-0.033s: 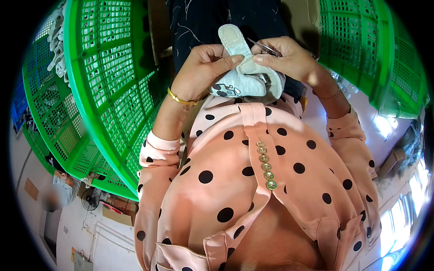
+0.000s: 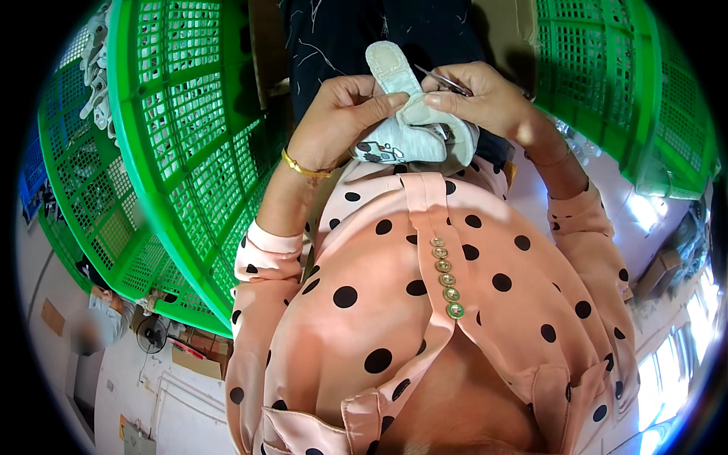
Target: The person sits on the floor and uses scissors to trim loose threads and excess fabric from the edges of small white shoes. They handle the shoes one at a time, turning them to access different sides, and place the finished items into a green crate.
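Over my lap, both hands grip a small pale grey cloth piece (image 2: 402, 140) that has a rounded, stitched tab standing up and a dark printed picture on its lower left part. My left hand (image 2: 345, 110) pinches it near the base of the tab, thumb on top. The thumb and fingers of my right hand (image 2: 485, 95) press on a folded part just to the right. A pair of small thread snips (image 2: 447, 81) is also tucked in my right hand, with the thin pointed blades sticking out toward the tab. The folds hide part of the cloth's inside.
Large green plastic baskets (image 2: 189, 98) stand close on my left, with more green baskets (image 2: 591, 68) at the right. Grey cloth pieces (image 2: 97, 68) hang over a basket rim at far left. Loose threads lie on my dark trousers (image 2: 334, 38). A fan (image 2: 152, 334) stands farther off.
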Demonstrator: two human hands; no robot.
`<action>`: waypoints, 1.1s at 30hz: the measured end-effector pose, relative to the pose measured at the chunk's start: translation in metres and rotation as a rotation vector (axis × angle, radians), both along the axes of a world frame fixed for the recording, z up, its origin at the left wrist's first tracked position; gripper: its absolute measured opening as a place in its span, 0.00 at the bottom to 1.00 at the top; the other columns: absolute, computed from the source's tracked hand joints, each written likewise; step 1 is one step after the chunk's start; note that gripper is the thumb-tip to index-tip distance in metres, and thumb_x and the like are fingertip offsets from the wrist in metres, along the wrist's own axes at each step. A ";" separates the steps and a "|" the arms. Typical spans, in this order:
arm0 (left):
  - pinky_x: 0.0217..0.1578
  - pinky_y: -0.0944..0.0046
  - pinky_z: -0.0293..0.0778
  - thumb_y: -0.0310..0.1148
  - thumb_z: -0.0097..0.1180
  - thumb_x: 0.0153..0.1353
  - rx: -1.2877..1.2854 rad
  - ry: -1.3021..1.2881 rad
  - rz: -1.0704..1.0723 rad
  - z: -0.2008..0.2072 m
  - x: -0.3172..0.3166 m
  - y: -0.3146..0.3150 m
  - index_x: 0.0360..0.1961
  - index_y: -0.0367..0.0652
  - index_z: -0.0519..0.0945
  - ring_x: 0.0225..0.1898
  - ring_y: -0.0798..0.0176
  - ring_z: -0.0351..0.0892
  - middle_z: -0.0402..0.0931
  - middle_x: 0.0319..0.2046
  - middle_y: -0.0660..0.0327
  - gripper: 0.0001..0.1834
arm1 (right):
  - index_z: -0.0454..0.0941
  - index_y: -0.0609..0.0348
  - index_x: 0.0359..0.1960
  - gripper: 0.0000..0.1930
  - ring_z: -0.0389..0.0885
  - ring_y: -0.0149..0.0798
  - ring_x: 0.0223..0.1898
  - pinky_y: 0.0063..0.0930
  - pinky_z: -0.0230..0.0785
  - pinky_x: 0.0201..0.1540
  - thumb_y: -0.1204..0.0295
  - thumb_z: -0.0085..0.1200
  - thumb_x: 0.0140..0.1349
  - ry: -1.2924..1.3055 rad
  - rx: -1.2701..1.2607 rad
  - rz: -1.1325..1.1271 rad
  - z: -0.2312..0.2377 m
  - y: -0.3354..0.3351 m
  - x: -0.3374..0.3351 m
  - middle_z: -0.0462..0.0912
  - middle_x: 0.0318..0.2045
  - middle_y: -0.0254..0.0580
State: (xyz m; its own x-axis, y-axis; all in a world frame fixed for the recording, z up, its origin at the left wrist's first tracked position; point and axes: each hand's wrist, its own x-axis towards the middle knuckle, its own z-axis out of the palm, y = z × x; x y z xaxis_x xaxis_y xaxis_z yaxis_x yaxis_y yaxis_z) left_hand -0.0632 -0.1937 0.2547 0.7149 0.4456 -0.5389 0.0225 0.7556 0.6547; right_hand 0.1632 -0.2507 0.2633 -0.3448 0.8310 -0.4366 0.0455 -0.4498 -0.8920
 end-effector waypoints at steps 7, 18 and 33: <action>0.32 0.75 0.74 0.30 0.60 0.64 0.102 0.092 -0.005 0.005 0.003 -0.015 0.40 0.32 0.81 0.30 0.76 0.78 0.81 0.31 0.64 0.10 | 0.76 0.69 0.44 0.16 0.71 0.20 0.34 0.20 0.70 0.38 0.66 0.59 0.64 -0.186 0.146 -0.106 0.015 -0.003 -0.011 0.80 0.29 0.34; 0.27 0.61 0.70 0.31 0.63 0.57 0.971 0.271 0.127 0.021 0.030 -0.063 0.27 0.38 0.82 0.24 0.57 0.75 0.75 0.21 0.55 0.07 | 0.75 0.54 0.45 0.15 0.79 0.30 0.27 0.24 0.72 0.34 0.81 0.59 0.56 -0.902 0.553 -0.376 0.041 -0.035 0.020 0.78 0.26 0.38; 0.41 0.58 0.76 0.30 0.66 0.45 1.880 0.395 0.289 0.067 0.023 -0.002 0.37 0.39 0.79 0.35 0.52 0.79 0.79 0.34 0.56 0.16 | 0.72 0.56 0.31 0.17 0.72 0.38 0.17 0.27 0.65 0.23 0.80 0.60 0.36 -0.545 0.868 -0.282 0.090 0.032 -0.039 0.70 0.16 0.37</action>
